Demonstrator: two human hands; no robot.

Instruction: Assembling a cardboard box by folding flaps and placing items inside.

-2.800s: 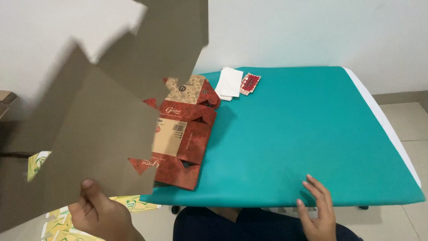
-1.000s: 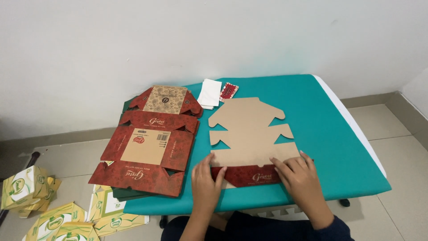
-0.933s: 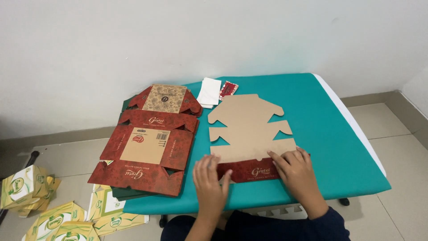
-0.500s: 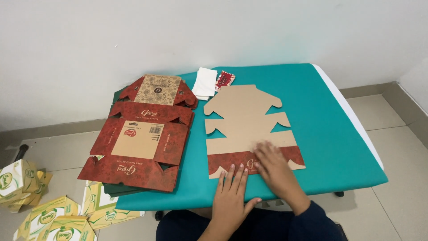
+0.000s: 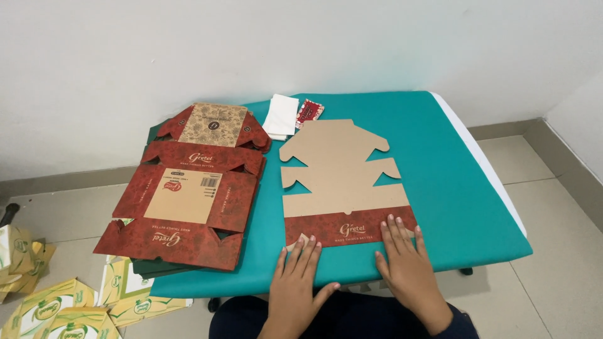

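Hands lie nearest the camera, both flat and palm-down on the near edge of the teal table [image 5: 452, 188]. The left hand [image 5: 300, 279] is spread open with its fingers straight, grasping nothing; its fingertips touch the lower left corner of the flat carton blank [image 5: 342, 182], where a small tab sticks out. The right hand [image 5: 405, 267] is likewise open and flat, its fingers pressing down on the lower right corner of the folded-over red flap [image 5: 348, 227], with nothing gripped.

That carton blank lies unfolded in the middle of the table, plain brown side up, its notched flaps pointing away from the person. Only the near strip is turned over to show its dark red printed face.

Left of it, overhanging the table's left edge, sits a stack of flat red cartons [image 5: 185, 198], printed side up, with a tan panel in the middle and another tan panel at the far end. Dark green sheets [image 5: 154, 267] peek out from under the stack.

On the floor at lower left lie scattered yellow and green cartons [image 5: 56, 311].

Farther back, near the wall, a folded white paper [image 5: 281, 116] rests on the table, just beside a small red packet [image 5: 309, 113].
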